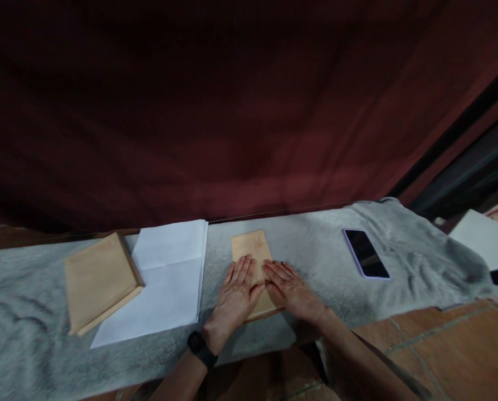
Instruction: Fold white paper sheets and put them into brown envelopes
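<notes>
Grey-clothed table (316,250), tan envelope (251,245) under left hand (235,295) and right hand (293,289), both flat, fingers spread.

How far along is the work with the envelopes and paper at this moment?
Done, apparently: one brown envelope lies apart from the rest on the grey cloth. In hand: the left hand and right hand lie flat on it, fingers spread, seemingly pressing it down. Left: the envelope stack and the white sheets beside it lie untouched, so most seems yet to do. How many remain cannot be told.
</notes>
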`<action>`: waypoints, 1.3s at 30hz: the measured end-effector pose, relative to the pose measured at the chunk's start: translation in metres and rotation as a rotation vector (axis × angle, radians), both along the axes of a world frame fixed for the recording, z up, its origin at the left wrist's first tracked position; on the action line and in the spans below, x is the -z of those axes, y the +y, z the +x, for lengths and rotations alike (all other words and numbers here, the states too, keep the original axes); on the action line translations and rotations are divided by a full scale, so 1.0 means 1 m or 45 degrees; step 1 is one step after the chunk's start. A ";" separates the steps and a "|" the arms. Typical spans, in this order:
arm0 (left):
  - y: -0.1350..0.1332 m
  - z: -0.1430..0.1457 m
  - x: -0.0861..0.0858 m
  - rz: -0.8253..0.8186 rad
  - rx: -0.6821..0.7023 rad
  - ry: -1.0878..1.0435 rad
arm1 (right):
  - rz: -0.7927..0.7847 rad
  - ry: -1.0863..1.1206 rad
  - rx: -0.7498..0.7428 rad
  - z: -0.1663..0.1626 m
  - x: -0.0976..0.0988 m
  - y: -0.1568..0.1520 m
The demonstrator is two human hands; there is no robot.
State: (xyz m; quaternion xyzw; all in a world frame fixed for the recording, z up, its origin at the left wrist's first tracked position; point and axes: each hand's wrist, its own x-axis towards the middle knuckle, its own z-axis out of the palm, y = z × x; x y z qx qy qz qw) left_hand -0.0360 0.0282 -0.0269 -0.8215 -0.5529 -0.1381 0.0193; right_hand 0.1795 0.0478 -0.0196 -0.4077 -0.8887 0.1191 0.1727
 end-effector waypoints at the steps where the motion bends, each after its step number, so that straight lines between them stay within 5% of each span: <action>1: -0.002 0.001 0.000 0.012 -0.005 -0.007 | 0.003 -0.002 0.009 -0.001 -0.001 0.000; 19: -0.005 0.000 0.011 0.091 0.000 -0.050 | 0.143 -0.098 0.282 -0.042 0.012 0.031; 27: 0.000 0.002 0.019 0.083 -0.093 -0.086 | 0.200 -0.143 0.309 -0.030 0.018 0.026; 32: -0.005 -0.002 0.004 0.025 -0.021 -0.108 | 0.245 -0.121 0.255 -0.014 0.024 0.024; 39: -0.039 0.003 -0.027 -0.278 0.332 -0.134 | 0.167 -0.045 0.194 -0.001 0.018 0.020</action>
